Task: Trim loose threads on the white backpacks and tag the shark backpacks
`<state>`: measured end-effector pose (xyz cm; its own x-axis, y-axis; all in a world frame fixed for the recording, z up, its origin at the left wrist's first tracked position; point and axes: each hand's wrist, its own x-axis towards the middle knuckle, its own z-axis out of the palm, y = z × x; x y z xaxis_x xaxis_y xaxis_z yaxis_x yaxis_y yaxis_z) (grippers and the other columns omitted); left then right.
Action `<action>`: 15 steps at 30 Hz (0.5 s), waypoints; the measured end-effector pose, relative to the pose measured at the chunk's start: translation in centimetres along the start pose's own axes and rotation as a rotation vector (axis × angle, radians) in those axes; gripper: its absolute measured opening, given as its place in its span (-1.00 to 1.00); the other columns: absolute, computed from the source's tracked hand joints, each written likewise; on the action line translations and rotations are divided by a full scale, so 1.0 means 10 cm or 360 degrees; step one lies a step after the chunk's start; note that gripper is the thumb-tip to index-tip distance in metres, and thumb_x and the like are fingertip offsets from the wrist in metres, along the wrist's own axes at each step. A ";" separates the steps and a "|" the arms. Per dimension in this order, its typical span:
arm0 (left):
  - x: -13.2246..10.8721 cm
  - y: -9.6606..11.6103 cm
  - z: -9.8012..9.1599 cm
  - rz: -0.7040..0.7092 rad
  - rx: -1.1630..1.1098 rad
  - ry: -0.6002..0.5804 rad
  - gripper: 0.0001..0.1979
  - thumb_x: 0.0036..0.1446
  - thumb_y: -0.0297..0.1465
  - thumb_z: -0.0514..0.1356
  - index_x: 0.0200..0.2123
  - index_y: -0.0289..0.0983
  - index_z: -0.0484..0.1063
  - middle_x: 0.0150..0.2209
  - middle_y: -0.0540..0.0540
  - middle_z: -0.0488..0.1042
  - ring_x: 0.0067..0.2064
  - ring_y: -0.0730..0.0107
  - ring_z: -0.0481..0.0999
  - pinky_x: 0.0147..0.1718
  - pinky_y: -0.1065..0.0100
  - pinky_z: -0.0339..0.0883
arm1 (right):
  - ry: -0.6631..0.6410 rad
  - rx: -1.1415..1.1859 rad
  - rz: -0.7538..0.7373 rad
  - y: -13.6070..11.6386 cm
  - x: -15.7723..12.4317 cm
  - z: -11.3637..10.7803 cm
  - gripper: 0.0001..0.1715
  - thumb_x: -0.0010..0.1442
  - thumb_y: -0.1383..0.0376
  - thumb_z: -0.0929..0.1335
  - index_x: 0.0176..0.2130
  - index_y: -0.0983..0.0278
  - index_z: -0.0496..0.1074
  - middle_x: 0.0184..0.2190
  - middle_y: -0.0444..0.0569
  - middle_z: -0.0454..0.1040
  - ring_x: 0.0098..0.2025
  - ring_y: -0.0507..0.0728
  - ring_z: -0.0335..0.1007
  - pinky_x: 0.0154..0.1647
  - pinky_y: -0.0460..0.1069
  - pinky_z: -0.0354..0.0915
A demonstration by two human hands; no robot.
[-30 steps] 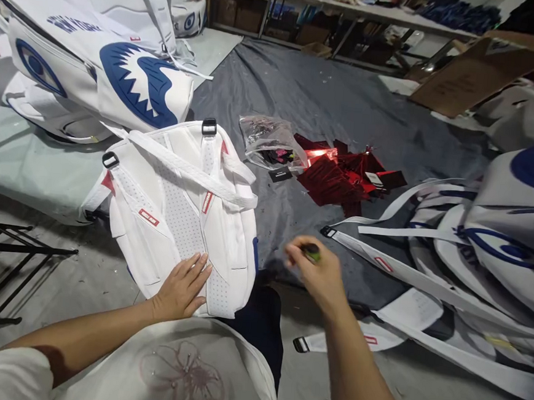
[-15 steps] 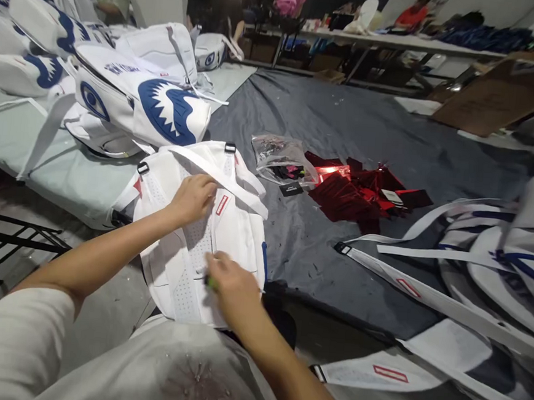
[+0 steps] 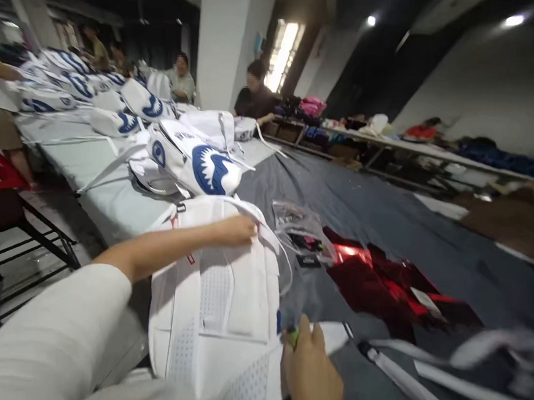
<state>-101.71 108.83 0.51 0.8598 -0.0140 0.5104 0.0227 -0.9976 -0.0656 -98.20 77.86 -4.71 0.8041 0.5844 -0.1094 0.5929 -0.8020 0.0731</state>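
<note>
White backpack (image 3: 252, 297): lies in front of you, dotted back panel facing up, near end close to your body; what bears that end is hidden.
Left hand (image 3: 239, 230): reaches across the top part of the white backpack, fingers curled beside the upper strap (image 3: 271, 231) — blur hides whether they grip it or only touch it.
Right hand (image 3: 313, 370): well apart from your left, low at the side of the white backpack, fingers closed round a green object (image 3: 292, 337); too little shows to tell what it is.
Side strap (image 3: 334, 336): juts out past your right fingers, a dark buckle (image 3: 348, 331) at its far end; you may be holding it too, but I cannot tell.
Step at the straps: you seem to be handling and arranging them, one hand high and one low — a judgement from your reach.
Next strap move: would likely call for a sure left grip, the back panel lying flat, and the green object kept from snagging the fabric.
Dark worktop (image 3: 362, 214): carries red foil pieces (image 3: 362, 287), with a clear plastic bag (image 3: 293, 217) and a black tag (image 3: 308, 261) near them.
Pale worktop (image 3: 71, 154): carries a blue-printed backpack (image 3: 182, 156) just beyond yours.
</note>
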 end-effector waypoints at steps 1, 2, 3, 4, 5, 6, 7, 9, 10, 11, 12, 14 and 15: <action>-0.04 0.10 0.10 0.0158 -0.0007 -0.0111 -0.74 0.18 -0.17 0.24 -0.37 -0.25 0.47 -0.31 -0.13 0.52 -0.23 0.28 0.48 -0.14 0.29 0.34 | 0.0064 0.0023 -0.0108 -0.07 0.00 0.07 -0.42 0.42 0.28 0.03 0.33 0.32 0.16 0.37 0.24 0.11 -0.17 0.21 0.60 -0.30 0.05 0.43; -0.06 0.17 0.20 0.0250 0.0008 -0.0190 -0.68 0.16 -0.10 0.25 -0.33 -0.26 0.48 -0.27 -0.15 0.53 -0.21 0.27 0.48 -0.13 0.28 0.33 | 0.0104 0.0054 -0.0237 -0.15 0.00 0.13 -0.42 0.41 0.30 0.03 0.33 0.29 0.16 0.40 0.19 0.07 -0.21 0.17 0.61 -0.34 0.02 0.41; -0.05 0.22 0.27 0.0306 0.0025 -0.0262 -0.63 0.16 -0.06 0.25 -0.29 -0.28 0.48 -0.24 -0.18 0.53 -0.18 0.24 0.47 -0.11 0.25 0.31 | 0.0122 0.0077 -0.0335 -0.24 0.00 0.17 -0.43 0.42 0.29 0.03 0.32 0.28 0.17 0.40 0.19 0.06 -0.24 0.15 0.61 -0.37 0.01 0.40; -0.02 0.23 0.31 0.0346 0.0038 -0.0329 -0.57 0.13 -0.02 0.25 -0.24 -0.30 0.49 -0.21 -0.20 0.53 -0.16 0.20 0.47 -0.11 0.23 0.29 | 0.0132 0.0093 -0.0391 -0.32 0.01 0.20 -0.43 0.42 0.26 0.04 0.32 0.29 0.16 0.40 0.22 0.07 -0.27 0.15 0.61 -0.39 0.01 0.39; 0.03 0.23 0.32 0.0371 0.0045 -0.0393 -0.53 0.11 0.00 0.27 -0.19 -0.32 0.49 -0.20 -0.22 0.53 -0.15 0.17 0.46 -0.10 0.21 0.28 | 0.0125 0.0106 -0.0399 -0.37 0.03 0.21 -0.42 0.43 0.22 0.05 0.33 0.34 0.13 0.37 0.28 0.11 -0.27 0.17 0.61 -0.39 0.02 0.39; 0.07 0.21 0.31 0.0396 0.0044 -0.0458 -0.50 0.06 0.01 0.30 -0.18 -0.32 0.49 -0.21 -0.22 0.54 -0.15 0.15 0.47 -0.10 0.19 0.26 | 0.0097 0.0124 -0.0365 -0.40 0.05 0.19 -0.39 0.43 0.17 0.07 0.33 0.41 0.08 0.31 0.35 0.20 -0.25 0.22 0.61 -0.38 0.04 0.39; 0.11 0.19 0.29 0.0421 0.0036 -0.0521 -0.50 -0.01 0.01 0.35 -0.20 -0.30 0.50 -0.23 -0.21 0.55 -0.15 0.13 0.47 -0.11 0.19 0.25 | 0.0043 0.0151 -0.0313 -0.41 0.08 0.17 -0.35 0.43 0.14 0.10 0.33 0.48 0.05 0.22 0.40 0.31 -0.22 0.27 0.61 -0.35 0.07 0.39; 0.16 0.17 0.21 0.0465 0.0021 -0.0623 -0.52 -0.16 -0.04 0.45 -0.29 -0.27 0.52 -0.26 -0.18 0.57 -0.15 0.10 0.48 -0.11 0.18 0.23 | -0.0118 0.0237 -0.0232 -0.38 0.14 0.10 -0.38 0.41 0.11 0.15 0.24 0.51 0.15 -0.02 0.33 0.52 -0.12 0.34 0.58 -0.27 0.10 0.38; 0.16 0.18 0.17 0.0482 0.0016 -0.0655 -0.54 -0.21 -0.07 0.48 -0.33 -0.26 0.53 -0.24 -0.17 0.57 -0.14 0.08 0.48 -0.12 0.18 0.22 | -0.0192 0.0283 -0.0214 -0.35 0.17 0.08 -0.45 0.40 0.11 0.16 0.15 0.47 0.24 -0.12 0.28 0.57 -0.07 0.36 0.56 -0.23 0.11 0.37; 0.14 0.20 0.12 0.0495 0.0013 -0.0672 -0.55 -0.23 -0.09 0.50 -0.35 -0.25 0.52 -0.21 -0.16 0.58 -0.11 0.07 0.48 -0.13 0.19 0.22 | -0.0237 0.0320 -0.0201 -0.32 0.20 0.07 -0.53 0.39 0.11 0.16 0.06 0.42 0.31 -0.17 0.25 0.58 -0.04 0.37 0.55 -0.20 0.11 0.35; 0.11 0.24 0.06 0.0501 0.0013 -0.0677 -0.57 -0.21 -0.11 0.50 -0.35 -0.25 0.52 -0.18 -0.16 0.58 -0.09 0.07 0.48 -0.16 0.20 0.21 | -0.0251 0.0351 -0.0192 -0.28 0.22 0.07 -0.59 0.38 0.12 0.17 -0.04 0.37 0.35 -0.17 0.24 0.59 -0.03 0.38 0.54 -0.18 0.12 0.34; 0.03 0.37 -0.09 0.0503 0.0019 -0.0667 -0.61 -0.12 -0.13 0.47 -0.33 -0.26 0.51 -0.17 -0.16 0.57 -0.09 0.11 0.49 -0.21 0.22 0.20 | -0.0240 0.0439 -0.0216 -0.19 0.24 0.11 -0.66 0.35 0.14 0.20 -0.12 0.33 0.38 -0.15 0.25 0.59 -0.02 0.37 0.53 -0.18 0.09 0.33; -0.01 0.46 -0.18 0.0498 0.0022 -0.0663 -0.62 -0.07 -0.13 0.45 -0.32 -0.27 0.50 -0.18 -0.16 0.57 -0.10 0.13 0.50 -0.23 0.22 0.19 | -0.0239 0.0501 -0.0240 -0.11 0.23 0.15 -0.69 0.32 0.16 0.22 -0.13 0.31 0.39 -0.15 0.23 0.59 -0.03 0.35 0.54 -0.18 0.07 0.33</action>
<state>-102.64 104.09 1.65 0.9564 -0.2807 0.0802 -0.2640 -0.9489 -0.1731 -97.06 79.96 -6.55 0.6793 0.6929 -0.2417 0.6424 -0.7207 -0.2604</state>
